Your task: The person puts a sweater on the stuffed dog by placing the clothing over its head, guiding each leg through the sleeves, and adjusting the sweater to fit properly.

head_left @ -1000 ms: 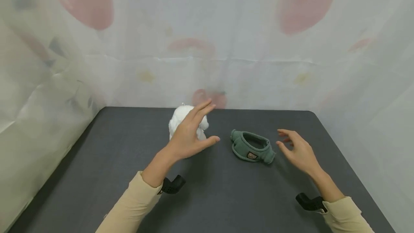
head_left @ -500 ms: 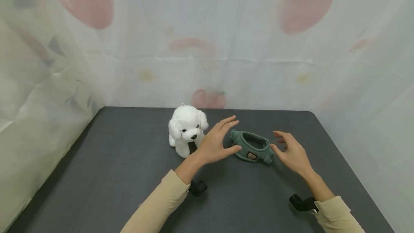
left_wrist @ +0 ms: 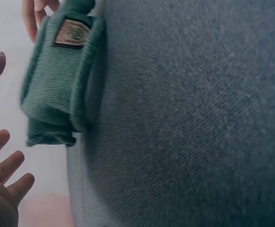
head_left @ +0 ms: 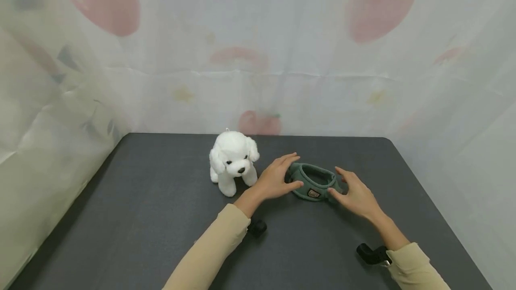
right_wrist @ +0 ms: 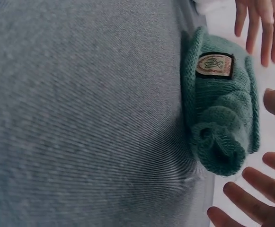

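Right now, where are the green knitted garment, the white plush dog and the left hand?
green knitted garment (head_left: 313, 183): head view, front band above its label.
white plush dog (head_left: 233, 155): head view, on its head.
left hand (head_left: 276, 179): head view, back of the hand.

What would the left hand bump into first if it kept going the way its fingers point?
Most likely the small green knitted garment. The left hand points right, toward its near end, with open fingers, and the gap looks small, though depth is hard to judge. The white toy dog stands off to the hand's other side.
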